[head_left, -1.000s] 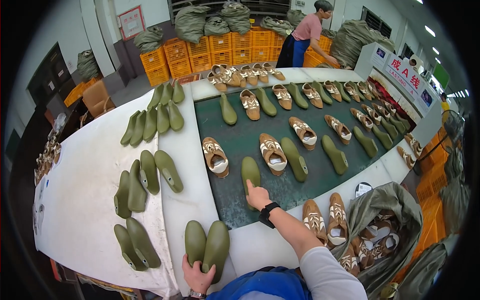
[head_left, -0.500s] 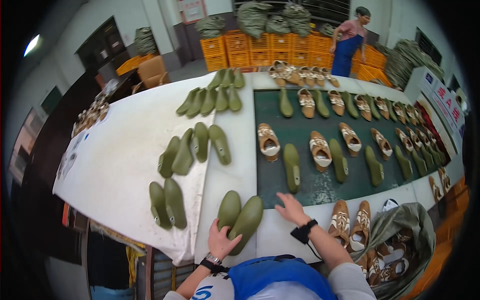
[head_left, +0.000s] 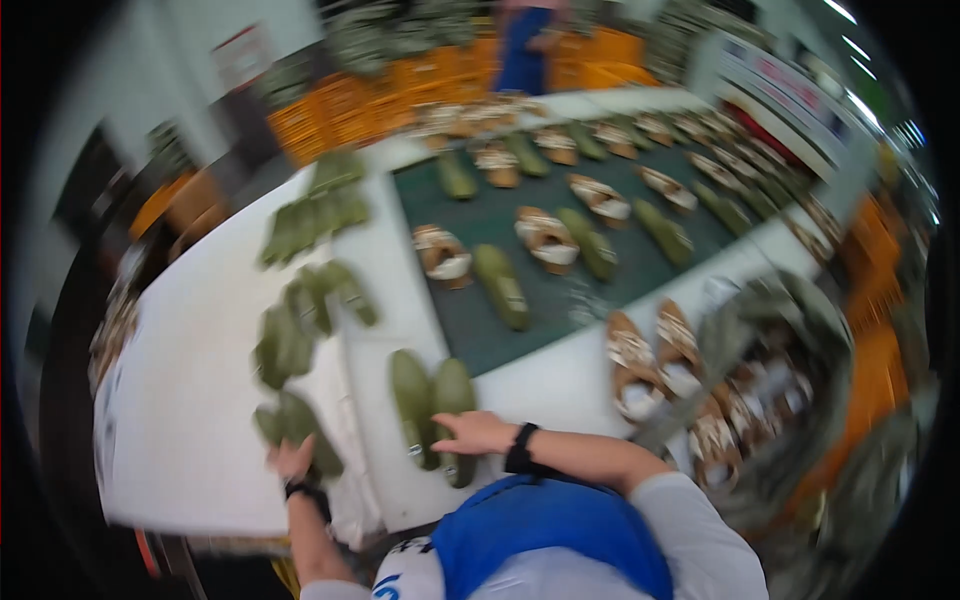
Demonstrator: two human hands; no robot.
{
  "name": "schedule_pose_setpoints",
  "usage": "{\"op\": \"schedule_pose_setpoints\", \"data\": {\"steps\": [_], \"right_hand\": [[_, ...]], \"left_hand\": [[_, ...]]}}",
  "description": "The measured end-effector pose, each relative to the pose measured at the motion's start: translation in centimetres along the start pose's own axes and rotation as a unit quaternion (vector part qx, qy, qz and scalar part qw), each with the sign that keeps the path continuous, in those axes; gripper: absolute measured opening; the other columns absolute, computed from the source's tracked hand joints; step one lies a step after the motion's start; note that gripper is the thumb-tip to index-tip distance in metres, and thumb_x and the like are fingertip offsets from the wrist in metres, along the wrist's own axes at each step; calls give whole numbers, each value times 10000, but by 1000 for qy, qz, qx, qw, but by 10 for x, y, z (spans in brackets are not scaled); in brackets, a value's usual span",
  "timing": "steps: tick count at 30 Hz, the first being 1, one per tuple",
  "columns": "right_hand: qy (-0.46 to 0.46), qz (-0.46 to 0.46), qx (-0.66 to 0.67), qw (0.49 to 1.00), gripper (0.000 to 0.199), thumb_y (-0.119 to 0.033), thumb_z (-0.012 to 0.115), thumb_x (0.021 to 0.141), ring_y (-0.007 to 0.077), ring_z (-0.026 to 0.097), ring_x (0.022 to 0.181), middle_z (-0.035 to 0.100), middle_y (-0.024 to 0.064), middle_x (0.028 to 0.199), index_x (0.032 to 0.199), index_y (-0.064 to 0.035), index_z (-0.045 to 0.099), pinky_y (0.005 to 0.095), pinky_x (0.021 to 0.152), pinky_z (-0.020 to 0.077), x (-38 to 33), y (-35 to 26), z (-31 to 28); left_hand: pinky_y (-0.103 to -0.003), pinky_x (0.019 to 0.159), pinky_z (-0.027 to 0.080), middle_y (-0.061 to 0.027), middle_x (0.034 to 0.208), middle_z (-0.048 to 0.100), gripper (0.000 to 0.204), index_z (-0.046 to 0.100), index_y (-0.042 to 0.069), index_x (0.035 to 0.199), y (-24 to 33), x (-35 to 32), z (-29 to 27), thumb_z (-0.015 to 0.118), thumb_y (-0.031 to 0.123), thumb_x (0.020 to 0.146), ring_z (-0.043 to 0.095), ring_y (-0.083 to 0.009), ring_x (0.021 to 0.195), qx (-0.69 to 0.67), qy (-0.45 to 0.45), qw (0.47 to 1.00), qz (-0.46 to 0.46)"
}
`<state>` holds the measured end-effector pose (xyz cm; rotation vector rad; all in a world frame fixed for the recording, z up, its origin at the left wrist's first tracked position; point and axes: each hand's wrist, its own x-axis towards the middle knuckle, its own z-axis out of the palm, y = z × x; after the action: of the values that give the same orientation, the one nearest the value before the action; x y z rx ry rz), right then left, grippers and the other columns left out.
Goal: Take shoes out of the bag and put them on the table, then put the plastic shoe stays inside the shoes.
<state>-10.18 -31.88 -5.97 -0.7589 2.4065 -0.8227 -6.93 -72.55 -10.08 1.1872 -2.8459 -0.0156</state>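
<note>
A pair of green shoe lasts [head_left: 410,405] lies on the white tabletop in front of me. My right hand [head_left: 475,433] reaches in from the right, its fingers stretched over the nearer right-hand last [head_left: 455,400] and apparently touching it. To the left, on the white cloth, another pair of green lasts [head_left: 308,430] lies side by side. At the near end of that pair is my left hand [head_left: 290,460], blurred by motion, so its grip cannot be made out.
More green lasts [head_left: 320,225] stand in groups on the white table [head_left: 190,400]. Brown-and-white shoes [head_left: 545,240] and lasts sit in rows on a dark green belt [head_left: 450,310]. At right, a grey-green sack [head_left: 790,290] holds shoes. A person [head_left: 525,50] stands beyond, near orange crates [head_left: 350,110].
My left hand has let go of the front pair of lasts and moved left to another pair. My right hand has come across to the front pair. The view has turned and blurred.
</note>
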Motion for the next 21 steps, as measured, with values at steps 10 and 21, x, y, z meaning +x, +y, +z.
{"op": "schedule_pose_setpoints", "data": {"steps": [10, 21], "right_hand": [[396, 180, 40, 900, 288, -245, 567, 796, 324, 600, 825, 632, 140, 877, 1049, -106, 587, 439, 705, 474, -180, 108, -44], [422, 605, -62, 672, 354, -87, 552, 758, 361, 556, 990, 615, 150, 991, 1098, -170, 602, 395, 793, 477, -446, 189, 52]], "left_hand": [[-399, 964, 349, -248, 1241, 450, 662, 542, -76, 1109, 34, -23, -24, 621, 456, 723, 460, -375, 1114, -44, -130, 988, 72], [-398, 861, 436, -253, 1111, 539, 650, 557, -30, 1106, 60, -92, -23, 628, 497, 732, 514, -351, 1035, 65, -51, 968, 237]]}}
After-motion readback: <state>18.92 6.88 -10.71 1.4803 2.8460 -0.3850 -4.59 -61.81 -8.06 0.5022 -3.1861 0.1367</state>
